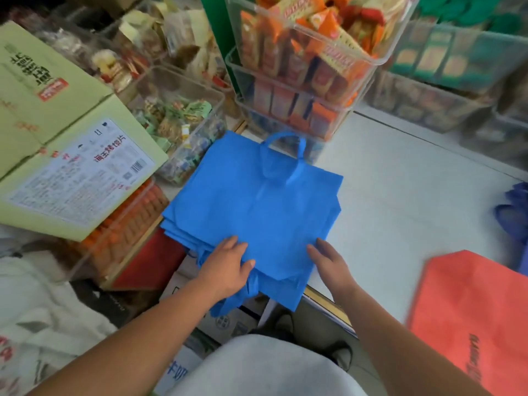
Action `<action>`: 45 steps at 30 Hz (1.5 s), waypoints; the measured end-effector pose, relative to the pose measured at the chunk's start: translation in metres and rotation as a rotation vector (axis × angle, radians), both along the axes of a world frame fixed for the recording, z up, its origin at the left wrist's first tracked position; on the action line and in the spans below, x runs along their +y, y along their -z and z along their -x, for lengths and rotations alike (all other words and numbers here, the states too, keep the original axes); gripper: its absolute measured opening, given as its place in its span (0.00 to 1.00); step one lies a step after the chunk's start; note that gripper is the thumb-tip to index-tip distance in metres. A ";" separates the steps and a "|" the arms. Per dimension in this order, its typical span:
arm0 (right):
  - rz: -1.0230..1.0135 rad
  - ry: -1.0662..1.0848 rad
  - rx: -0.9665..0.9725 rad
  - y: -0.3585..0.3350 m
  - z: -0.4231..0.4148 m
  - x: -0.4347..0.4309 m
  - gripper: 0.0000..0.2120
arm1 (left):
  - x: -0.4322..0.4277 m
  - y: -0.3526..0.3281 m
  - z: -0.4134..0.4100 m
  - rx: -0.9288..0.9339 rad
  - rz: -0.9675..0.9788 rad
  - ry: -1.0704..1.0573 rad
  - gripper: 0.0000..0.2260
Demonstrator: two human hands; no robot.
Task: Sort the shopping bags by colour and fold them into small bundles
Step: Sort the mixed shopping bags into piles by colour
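A stack of light blue shopping bags (257, 207) lies flat at the near left corner of the white counter (400, 195), its near edge hanging over the counter's edge. One blue handle loop (285, 147) stands up at the far side. My left hand (228, 267) rests on the stack's near left edge, fingers spread on top and thumb at the edge. My right hand (328, 261) lies flat on the stack's near right part, fingers straight. An orange-red bag (474, 318) lies on the counter at the near right. Dark blue bags (514, 212) show at the right edge.
Clear bins of snacks (303, 81) stand stacked behind the blue stack, more bins (177, 121) to its left. A green carton (57, 155) sits on bins at the left. Green bags (471, 10) lie at the top right. Boxes (228, 321) stand below the counter.
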State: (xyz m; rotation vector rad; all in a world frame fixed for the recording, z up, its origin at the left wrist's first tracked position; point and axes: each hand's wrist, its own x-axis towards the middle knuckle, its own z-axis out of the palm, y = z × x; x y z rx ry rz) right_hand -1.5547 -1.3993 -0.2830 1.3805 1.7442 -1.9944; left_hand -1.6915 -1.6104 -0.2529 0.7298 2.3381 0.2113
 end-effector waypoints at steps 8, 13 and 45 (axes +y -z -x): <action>-0.341 -0.177 -0.071 -0.047 -0.050 0.025 0.20 | 0.064 0.012 -0.040 -0.028 -0.184 0.035 0.25; -0.516 -0.083 -0.237 -0.052 -0.179 0.064 0.10 | 0.130 0.017 -0.130 -0.251 -0.283 0.132 0.21; -0.388 0.461 -0.273 -0.029 -0.435 0.183 0.43 | 0.265 0.033 -0.327 -0.580 -0.178 -0.326 0.19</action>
